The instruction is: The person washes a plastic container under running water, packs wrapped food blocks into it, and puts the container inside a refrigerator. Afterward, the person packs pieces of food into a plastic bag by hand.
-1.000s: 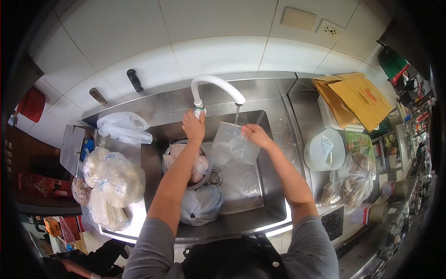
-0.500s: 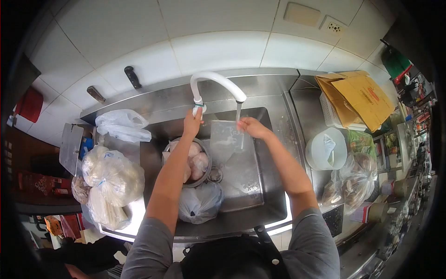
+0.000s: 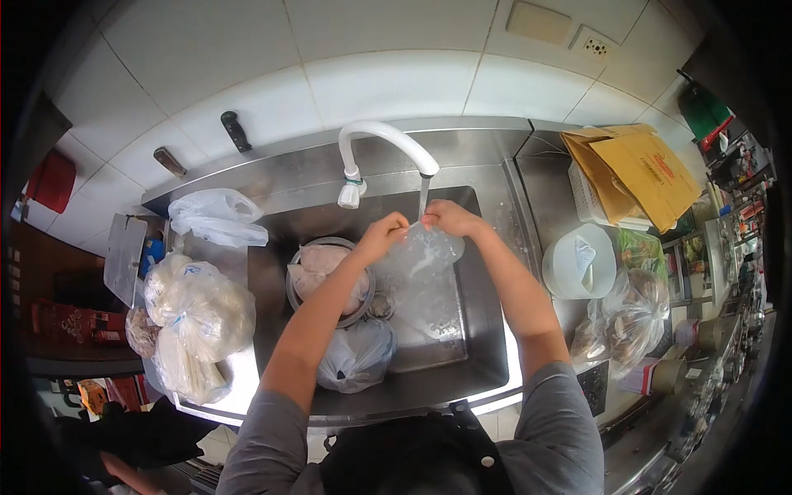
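Note:
Water runs from a white faucet [image 3: 392, 134] over the sink [image 3: 487, 346]. Just below its spout, my left hand [image 3: 384, 236] and my right hand [image 3: 450, 219] are close together, pinching the upper edge of a clear plastic bag [image 3: 436, 254]. The stream falls at the bag's edge, between my hands. Under my left forearm, a metal bowl [image 3: 369, 307] holds pale raw meat [image 3: 320, 266], partly hidden by the arm. Nearer to me in the sink lies a tied whitish plastic bag [image 3: 360, 356], its contents unclear. The faucet's knob [image 3: 351, 194] is untouched.
Stuffed plastic bags [image 3: 202, 313] and a crumpled white bag [image 3: 216, 216] crowd the left counter. To the right stand a white tub [image 3: 579, 262], a basket topped by brown cardboard [image 3: 648, 177], and bagged food [image 3: 635, 322]. Two knives [image 3: 235, 132] hang along the back wall.
My left hand has left the faucet knob and moved right and down to the plastic bag. The bag, flat and hanging before, is now bunched up between both hands under the water.

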`<state>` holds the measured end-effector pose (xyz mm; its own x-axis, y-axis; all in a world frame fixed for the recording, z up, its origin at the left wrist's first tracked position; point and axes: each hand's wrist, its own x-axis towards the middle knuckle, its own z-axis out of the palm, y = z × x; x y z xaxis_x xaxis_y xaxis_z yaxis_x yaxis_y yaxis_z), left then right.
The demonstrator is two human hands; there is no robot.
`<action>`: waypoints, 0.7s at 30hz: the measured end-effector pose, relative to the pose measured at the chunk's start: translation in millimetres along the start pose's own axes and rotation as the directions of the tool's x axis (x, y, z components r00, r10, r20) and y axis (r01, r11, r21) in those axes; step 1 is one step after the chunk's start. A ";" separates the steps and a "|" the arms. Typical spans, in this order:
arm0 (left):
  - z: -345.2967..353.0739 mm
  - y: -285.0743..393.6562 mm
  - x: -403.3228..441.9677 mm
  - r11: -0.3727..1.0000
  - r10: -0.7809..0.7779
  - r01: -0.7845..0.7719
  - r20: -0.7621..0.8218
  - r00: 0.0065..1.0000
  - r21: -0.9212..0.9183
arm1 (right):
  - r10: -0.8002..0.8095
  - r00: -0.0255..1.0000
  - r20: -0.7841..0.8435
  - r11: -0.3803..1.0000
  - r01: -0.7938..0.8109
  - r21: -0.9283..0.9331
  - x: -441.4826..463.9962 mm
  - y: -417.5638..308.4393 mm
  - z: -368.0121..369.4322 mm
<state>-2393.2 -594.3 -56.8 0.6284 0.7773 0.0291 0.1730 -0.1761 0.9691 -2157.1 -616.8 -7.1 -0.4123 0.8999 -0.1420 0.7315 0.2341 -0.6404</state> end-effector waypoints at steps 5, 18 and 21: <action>8.6 -9.0 30.3 0.987 -0.045 0.029 0.097 0.994 0.158 | 0.161 0.967 -0.198 0.978 -0.129 0.163 2.4 -5.6 -2.9; -4.6 -22.3 16.3 0.930 -0.313 0.363 -0.400 0.861 0.054 | 0.170 0.984 0.056 0.697 -0.161 0.699 -0.1 -68.0 -41.5; -13.8 -62.3 4.2 0.943 -0.332 0.318 -0.311 0.891 -0.096 | 0.149 0.984 0.102 0.699 -0.178 0.693 2.7 -64.5 -37.2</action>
<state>-2411.8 -571.7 -113.6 0.2668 0.9384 -0.2197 0.2907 0.1390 0.9467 -2185.2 -615.8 62.0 -0.3524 0.8823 -0.3121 0.2084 -0.2511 -0.9453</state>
